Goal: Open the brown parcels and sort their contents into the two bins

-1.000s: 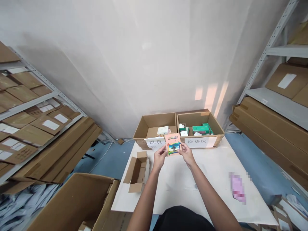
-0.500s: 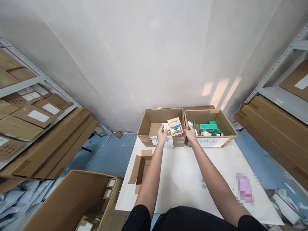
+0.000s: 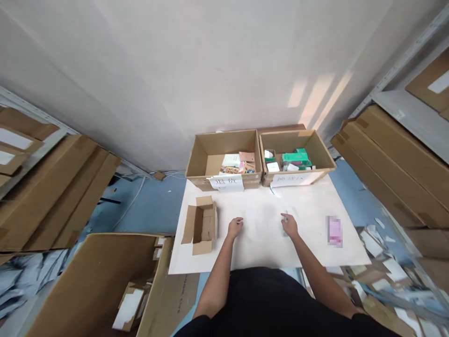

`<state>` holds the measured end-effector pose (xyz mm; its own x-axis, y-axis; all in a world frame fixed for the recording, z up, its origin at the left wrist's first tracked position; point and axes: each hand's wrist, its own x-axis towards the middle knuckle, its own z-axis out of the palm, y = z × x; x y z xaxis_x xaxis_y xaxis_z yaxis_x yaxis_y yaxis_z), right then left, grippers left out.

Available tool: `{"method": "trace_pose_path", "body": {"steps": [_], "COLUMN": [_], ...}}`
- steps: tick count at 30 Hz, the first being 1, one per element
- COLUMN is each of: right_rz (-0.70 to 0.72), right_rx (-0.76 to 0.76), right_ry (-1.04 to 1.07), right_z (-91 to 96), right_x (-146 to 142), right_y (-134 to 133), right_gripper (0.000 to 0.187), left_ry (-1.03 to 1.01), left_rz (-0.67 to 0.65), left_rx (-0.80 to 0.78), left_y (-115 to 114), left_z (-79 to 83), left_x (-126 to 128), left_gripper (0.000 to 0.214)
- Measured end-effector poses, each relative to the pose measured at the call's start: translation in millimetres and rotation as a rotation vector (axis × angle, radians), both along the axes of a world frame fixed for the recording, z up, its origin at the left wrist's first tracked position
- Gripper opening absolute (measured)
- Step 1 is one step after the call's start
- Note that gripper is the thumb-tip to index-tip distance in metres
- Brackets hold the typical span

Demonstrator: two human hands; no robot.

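My left hand [image 3: 235,227] is over the middle of the white table [image 3: 259,252], fingers curled together with nothing visible in them. To its left stands a small open carton [image 3: 202,229] with its flaps up. My right hand [image 3: 289,225] is further right above the tabletop, forefinger stretched out and thumb apart. By its fingers is a small greyish thing [image 3: 286,218], too blurred to name; I see no grip on it. At the back, the left cardboard box [image 3: 203,183] holds several books [image 3: 231,160], among them a pinkish one [image 3: 247,157].
The right cardboard box [image 3: 322,171] holds green and white packages [image 3: 294,158]. Handwritten paper labels hang on both boxes. A blurred pink item [image 3: 335,231] lies at the table's right. A large carton [image 3: 105,252] with parcels stands at lower left. Shelves with cartons flank both sides.
Both hands have drawn back from the boxes to above the table. The orange-pink picture book has left my hands, and a pinkish book now lies in the left box. The view has tilted.
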<state>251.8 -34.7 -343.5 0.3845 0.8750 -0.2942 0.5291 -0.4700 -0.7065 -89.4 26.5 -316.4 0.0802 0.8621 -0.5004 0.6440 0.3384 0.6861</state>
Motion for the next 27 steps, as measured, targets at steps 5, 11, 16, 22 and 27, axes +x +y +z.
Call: {"method": "trace_pose_path", "body": {"steps": [5,11,16,22,27], "right_rz": [0.078,0.345,0.398,0.379,0.435], "right_rx": [-0.254,-0.476,-0.439,-0.301,-0.331], "right_ry": [-0.202,-0.164,-0.135,-0.126,-0.141], "right_z": [-21.0,-52.1,-68.4,-70.9,-68.4], "right_x": [51,65,53,52,51], "right_y": [-62,-114,-128,-130,-136], "right_gripper": [0.058,0.067,0.074,0.071,0.068], "left_ry": [0.136,0.281,0.371,0.437,0.452], "left_rz": [-0.306,-0.588,-0.688,-0.689,-0.702], "left_rx": [-0.177,-0.264,-0.278,-0.264,-0.248], "left_y": [-54,-100,-120,-137,-137], "left_z": [-38.5,-61.0,-63.2,-58.2,-55.4], "left_x": [29,65,80,84,81], "left_gripper": [0.039,0.053,0.066,0.074,0.073]}}
